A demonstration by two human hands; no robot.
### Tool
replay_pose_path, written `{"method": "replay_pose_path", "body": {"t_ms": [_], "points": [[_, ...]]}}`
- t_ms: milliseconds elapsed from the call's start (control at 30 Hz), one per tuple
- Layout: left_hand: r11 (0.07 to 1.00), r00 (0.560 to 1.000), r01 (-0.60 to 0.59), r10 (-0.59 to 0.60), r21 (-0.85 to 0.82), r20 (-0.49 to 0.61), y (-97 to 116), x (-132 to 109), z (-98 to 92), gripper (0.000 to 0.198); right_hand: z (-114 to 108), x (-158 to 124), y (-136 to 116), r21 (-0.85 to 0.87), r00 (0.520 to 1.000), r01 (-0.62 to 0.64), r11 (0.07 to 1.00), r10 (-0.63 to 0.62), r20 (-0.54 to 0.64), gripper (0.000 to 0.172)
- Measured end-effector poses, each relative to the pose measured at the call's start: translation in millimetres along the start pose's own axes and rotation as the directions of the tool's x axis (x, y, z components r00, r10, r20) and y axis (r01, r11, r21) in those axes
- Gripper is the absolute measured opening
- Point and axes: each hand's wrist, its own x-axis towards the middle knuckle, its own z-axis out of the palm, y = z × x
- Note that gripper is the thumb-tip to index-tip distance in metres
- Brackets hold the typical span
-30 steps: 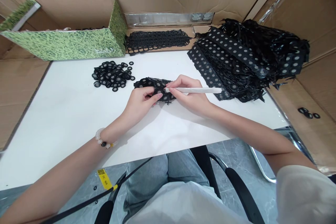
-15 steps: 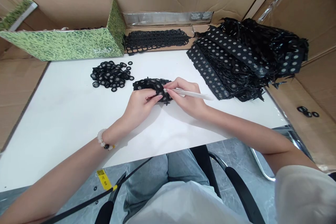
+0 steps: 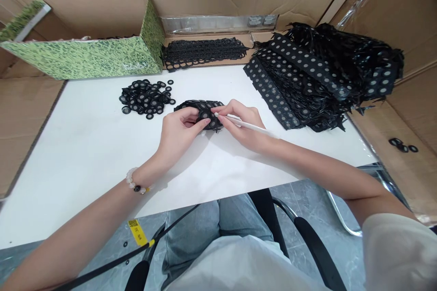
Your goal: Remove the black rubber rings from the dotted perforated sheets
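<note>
Black perforated rubber strip [image 3: 201,110] held in left hand [image 3: 180,132], fingers curled over it, apparently gripping; right hand [image 3: 242,126] fingers pinch white stylus [image 3: 251,123], tip on strip just past left fingertips.
</note>
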Motion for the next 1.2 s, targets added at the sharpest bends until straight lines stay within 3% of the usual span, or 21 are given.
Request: {"method": "replay_pose_path", "body": {"t_ms": [233, 500, 967, 1200], "points": [[0.998, 0.998, 0.036, -0.038, -0.051, -0.049, 1.6, 2.5, -1.7, 0.028, -0.3, 1.9, 0.3, 0.05, 1.0, -0.026, 0.998, 0.027, -0.016, 0.021], [0.983, 0.997, 0.072, -0.073, -0.167, 0.002, 1.1, 4.1, -1.2, 0.023, -0.4, 2.5, 0.3, 0.119, 0.997, -0.041, 0.992, 0.048, -0.06, 0.021], [0.99, 1.0, 0.024, -0.023, -0.136, 0.016, -2.9, 1.1, 1.9, 0.02, 5.3, 2.8, -0.2, 0.072, 0.994, -0.054, 0.996, 0.06, -0.091, 0.023], [0.988, 0.997, 0.041, -0.029, -0.15, 0.078, 4.0, 2.7, 0.2, 0.021, 1.6, 6.0, 2.2, 0.119, 0.997, -0.038, 0.992, 0.046, -0.062, 0.021]]}}
